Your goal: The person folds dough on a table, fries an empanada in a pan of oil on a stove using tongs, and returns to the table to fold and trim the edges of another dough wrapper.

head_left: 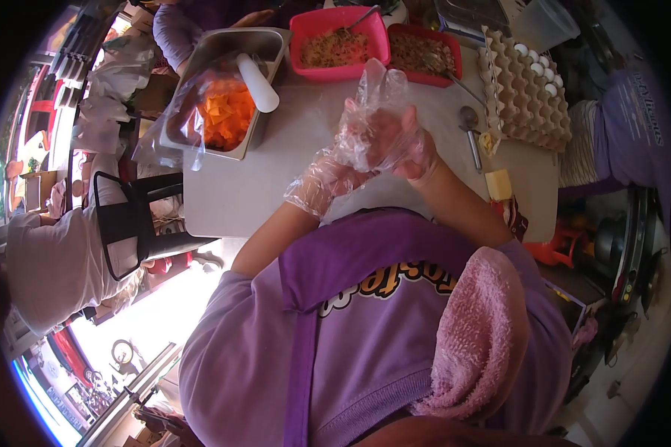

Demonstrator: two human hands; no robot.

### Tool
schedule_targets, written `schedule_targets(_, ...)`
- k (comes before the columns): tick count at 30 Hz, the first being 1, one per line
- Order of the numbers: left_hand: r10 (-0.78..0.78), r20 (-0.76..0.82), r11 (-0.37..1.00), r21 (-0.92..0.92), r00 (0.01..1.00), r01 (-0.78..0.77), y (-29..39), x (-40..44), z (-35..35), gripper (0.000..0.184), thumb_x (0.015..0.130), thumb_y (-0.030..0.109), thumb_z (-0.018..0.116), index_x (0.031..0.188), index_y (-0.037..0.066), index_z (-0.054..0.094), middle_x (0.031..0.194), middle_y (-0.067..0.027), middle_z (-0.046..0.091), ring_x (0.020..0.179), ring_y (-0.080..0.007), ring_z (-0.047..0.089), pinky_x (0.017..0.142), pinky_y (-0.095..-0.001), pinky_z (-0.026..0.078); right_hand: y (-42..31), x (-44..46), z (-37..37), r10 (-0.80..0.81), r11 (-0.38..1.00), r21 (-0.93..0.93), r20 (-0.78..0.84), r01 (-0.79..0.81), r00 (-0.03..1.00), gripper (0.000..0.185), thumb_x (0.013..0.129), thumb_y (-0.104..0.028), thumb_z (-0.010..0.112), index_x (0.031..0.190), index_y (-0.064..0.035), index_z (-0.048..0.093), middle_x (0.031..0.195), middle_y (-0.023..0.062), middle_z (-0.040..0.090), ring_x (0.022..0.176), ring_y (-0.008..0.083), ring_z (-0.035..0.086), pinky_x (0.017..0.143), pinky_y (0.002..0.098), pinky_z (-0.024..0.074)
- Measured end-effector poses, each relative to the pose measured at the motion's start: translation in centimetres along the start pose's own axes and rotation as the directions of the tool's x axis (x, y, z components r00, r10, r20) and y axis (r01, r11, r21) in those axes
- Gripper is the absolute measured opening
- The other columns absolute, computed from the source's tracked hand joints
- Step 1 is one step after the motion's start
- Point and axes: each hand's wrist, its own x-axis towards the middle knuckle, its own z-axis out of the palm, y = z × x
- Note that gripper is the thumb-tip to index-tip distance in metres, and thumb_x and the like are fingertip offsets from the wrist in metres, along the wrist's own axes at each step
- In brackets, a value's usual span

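Note:
Both hands are together over the white table, in front of the purple apron. My left hand wears a clear plastic glove, loose and wrinkled at the wrist. Its fingers are closed on a second clear plastic glove, beside the base of my other hand. My right hand is raised with the thumb apart, partly inside that second glove. Empty plastic fingertips stick up beyond it. Crumpled plastic and glare blur the finger outlines.
A steel pan of orange pieces with a white pestle-like tool stands left. Pink containers of chopped food are at the back. Egg trays, a spoon and a yellow block lie right. Other people stand around the table.

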Motion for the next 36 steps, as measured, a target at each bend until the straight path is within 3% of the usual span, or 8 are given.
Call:
schedule_targets(3, 0.235, 0.031, 0.866, 0.448, 0.972, -0.224, -1.6, 0.8, -0.7, 0.040, 0.087, 0.040, 0.058, 0.117, 0.014, 0.051, 0.109, -0.0005, 0.056, 0.105, -0.0151, 0.050, 0.093, -0.0407, 0.040, 0.5, 1.2, -0.3, 0.020, 0.882, 0.405, 0.480, -0.242, 0.877, 0.081, 0.082, -0.056, 0.056, 0.138, -0.0043, 0.029, 0.130, 0.0112, 0.045, 0.120, 0.0289, 0.044, 0.099, 0.0498, 0.0370)
schedule_targets(8, 0.203, -0.171, 0.979, 0.063, 0.964, -0.195, 0.0, 0.7, -0.2, 0.029, 0.088, 0.030, 0.057, 0.111, 0.011, 0.050, 0.108, -0.0028, 0.053, 0.094, -0.0131, 0.048, 0.084, -0.0357, 0.039, -1.7, 3.2, 0.9, -0.110, 0.979, 0.195, 0.251, 0.061, 0.962, 0.075, 0.083, -0.058, 0.052, 0.135, -0.0061, 0.036, 0.127, 0.0098, 0.048, 0.116, 0.0269, 0.046, 0.101, 0.0446, 0.0335)
schedule_targets(10, 0.889, -0.097, 0.418, 0.573, 0.448, -0.705, -0.5, 0.2, 0.9, 0.033, 0.085, 0.020, 0.061, 0.112, 0.007, 0.047, 0.108, -0.0054, 0.054, 0.093, -0.0150, 0.049, 0.083, -0.0347, 0.039, -2.1, 3.2, 0.4, -0.160, 0.980, 0.124, 0.007, 0.158, 0.987, 0.077, 0.084, -0.061, 0.047, 0.137, -0.0072, 0.033, 0.128, 0.0103, 0.047, 0.116, 0.0260, 0.045, 0.101, 0.0434, 0.0328)
schedule_targets(15, 0.683, 0.521, -0.448, 0.853, 0.513, -0.270, 0.9, -2.2, 6.5, 0.036, 0.077, 0.003, 0.066, 0.108, 0.002, 0.048, 0.098, -0.0154, 0.055, 0.082, -0.0292, 0.057, 0.071, -0.0377, 0.046, -1.0, 3.1, 0.0, 0.002, 0.984, 0.176, 0.086, -0.018, 0.996, 0.072, 0.088, -0.059, 0.042, 0.136, -0.0065, 0.032, 0.127, 0.0107, 0.047, 0.114, 0.0245, 0.048, 0.099, 0.0413, 0.0379)
schedule_targets(18, 0.637, 0.531, -0.355, 0.845, 0.558, -0.399, 1.0, -0.9, 4.9, 0.028, 0.075, 0.004, 0.063, 0.101, 0.003, 0.054, 0.094, -0.0168, 0.059, 0.080, -0.0370, 0.060, 0.068, -0.0441, 0.047, -0.9, 3.5, -0.9, 0.069, 0.992, 0.095, 0.192, -0.088, 0.979, 0.068, 0.092, -0.056, 0.037, 0.137, -0.0060, 0.027, 0.118, 0.0123, 0.053, 0.101, 0.0234, 0.057, 0.089, 0.0355, 0.0449)
schedule_targets(22, 0.620, 0.488, -0.329, 0.872, 0.614, -0.362, 1.5, -0.7, 5.2, 0.010, 0.078, -0.003, 0.059, 0.087, 0.001, 0.059, 0.081, -0.0177, 0.061, 0.073, -0.0331, 0.061, 0.064, -0.0382, 0.047, -0.7, 3.6, -0.6, -0.062, 0.989, -0.144, -0.206, 0.032, 0.977, 0.055, 0.092, -0.047, 0.047, 0.130, -0.0101, 0.035, 0.108, 0.0076, 0.055, 0.093, 0.0216, 0.058, 0.085, 0.0369, 0.0475)
schedule_targets(28, 0.547, 0.387, -0.155, 0.918, 0.742, -0.365, -0.8, 0.2, 2.8, 0.011, 0.077, -0.005, 0.057, 0.085, 0.001, 0.060, 0.074, -0.0168, 0.060, 0.069, -0.0315, 0.060, 0.062, -0.0363, 0.046, -0.3, 4.6, -2.6, -0.160, 0.954, 0.194, -0.314, 0.229, 0.936, 0.066, 0.081, -0.061, 0.054, 0.130, -0.0190, 0.037, 0.087, 0.0010, 0.049, 0.076, 0.0160, 0.051, 0.069, 0.0356, 0.0453)
schedule_targets(36, 0.459, 0.448, -0.179, 0.892, 0.767, -0.414, -0.8, 0.0, 3.4, 0.004, 0.076, -0.003, 0.056, 0.076, 0.001, 0.057, 0.068, -0.0170, 0.057, 0.064, -0.0328, 0.058, 0.059, -0.0382, 0.044, -1.0, 4.9, 0.9, -0.104, 0.967, 0.108, -0.656, 0.229, 0.748, 0.078, 0.079, -0.065, 0.054, 0.130, -0.0085, 0.036, 0.080, 0.0028, 0.040, 0.068, 0.0172, 0.042, 0.070, 0.0364, 0.0419)
